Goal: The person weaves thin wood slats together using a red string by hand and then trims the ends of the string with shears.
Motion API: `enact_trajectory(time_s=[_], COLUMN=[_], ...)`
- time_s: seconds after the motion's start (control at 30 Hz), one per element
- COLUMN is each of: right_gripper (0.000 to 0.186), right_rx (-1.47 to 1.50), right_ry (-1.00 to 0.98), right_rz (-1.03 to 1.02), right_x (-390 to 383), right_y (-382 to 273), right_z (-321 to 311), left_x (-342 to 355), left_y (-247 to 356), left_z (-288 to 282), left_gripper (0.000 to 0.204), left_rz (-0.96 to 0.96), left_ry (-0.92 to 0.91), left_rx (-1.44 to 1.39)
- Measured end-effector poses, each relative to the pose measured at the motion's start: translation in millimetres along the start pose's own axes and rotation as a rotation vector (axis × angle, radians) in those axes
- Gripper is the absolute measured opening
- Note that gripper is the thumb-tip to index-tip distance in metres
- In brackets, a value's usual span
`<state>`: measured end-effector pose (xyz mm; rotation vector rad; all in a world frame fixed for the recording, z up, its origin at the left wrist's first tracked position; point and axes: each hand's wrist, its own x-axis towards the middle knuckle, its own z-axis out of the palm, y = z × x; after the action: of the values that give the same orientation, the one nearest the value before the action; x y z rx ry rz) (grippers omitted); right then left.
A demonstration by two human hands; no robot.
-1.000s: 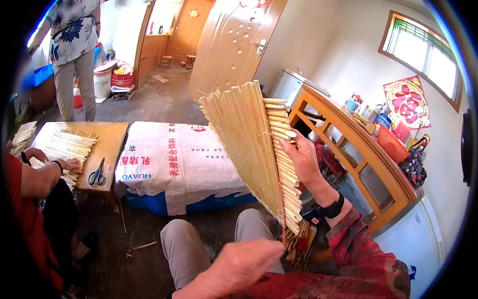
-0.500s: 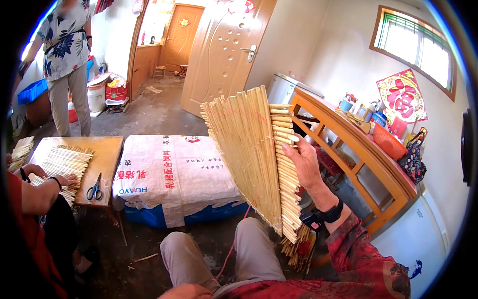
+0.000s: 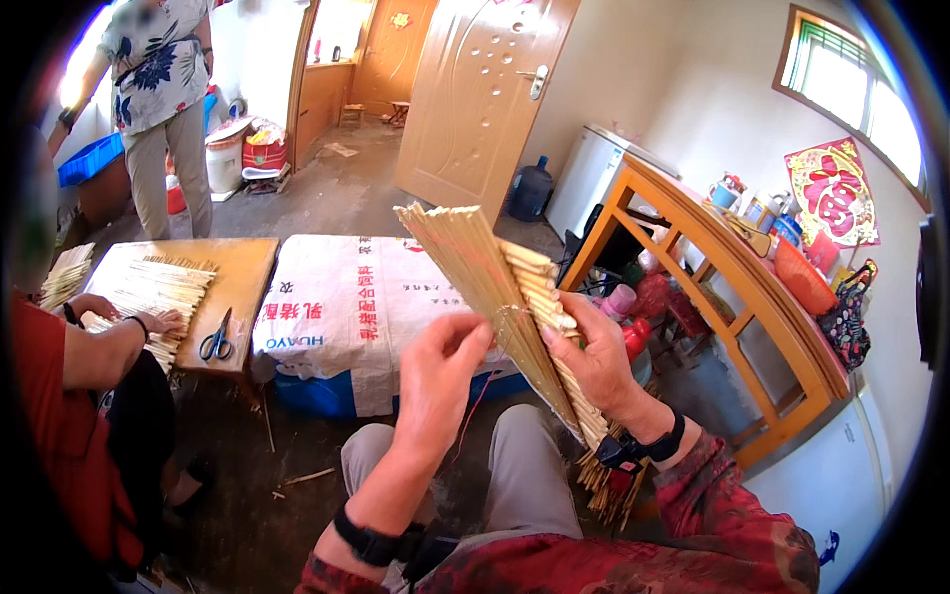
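Observation:
A tapered bundle of straw-coloured stalks (image 3: 465, 262), with a row of thicker cut stalks (image 3: 534, 287) along its right side, tilts in front of me. My right hand (image 3: 589, 351) is wrapped round this bundle, thumb on the stalks. My left hand (image 3: 445, 361) is raised at the bundle's left side, thumb and finger closed near a pale thread across its middle; what they hold is too small to make out. A red string (image 3: 460, 436) hangs below the bundle, which ends low over loose stalks (image 3: 614, 495).
A white sack (image 3: 322, 287) covers a blue base ahead. At left, a co-worker's hands (image 3: 163, 322) rest on stalks on a wooden table (image 3: 242, 277) with scissors (image 3: 216, 340). A standing person (image 3: 158, 109) is behind it. A wooden stand (image 3: 623, 213) is right, before a white appliance (image 3: 584, 178).
My left hand has risen from the lower edge to the bundle's middle. The bundle has tilted further to the left in my right hand, its top now lower.

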<state>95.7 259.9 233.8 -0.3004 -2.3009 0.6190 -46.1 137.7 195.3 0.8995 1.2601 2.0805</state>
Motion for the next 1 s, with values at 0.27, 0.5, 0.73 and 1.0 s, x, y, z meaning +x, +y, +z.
enact_trajectory(time_s=[0.27,0.5,0.73,1.0], right_gripper=[0.038,0.052,0.055,0.054], right_rx=[-0.135,-0.170,-0.271,-0.225], right_ry=[-0.063,-0.099,-0.234,-0.400], right_rz=[-0.159,-0.252,-0.426,-0.432], right_x=[-22,-49,-80,-115], right_y=[-19,-11,-9,-1], right_z=[19,47,86,110], left_x=[2,-19,-65,-121], left_y=[-11,-17,-54,-97], left_z=[0,-28,-69,-107], left_gripper=[0.014,0.011,0.024,0.038], left_rz=[-0.083,-0.183,-0.326,-0.472], left_ry=[0.063,0.073,0.159,0.215], left_rx=[-0.357,-0.273,-0.364,-0.545])
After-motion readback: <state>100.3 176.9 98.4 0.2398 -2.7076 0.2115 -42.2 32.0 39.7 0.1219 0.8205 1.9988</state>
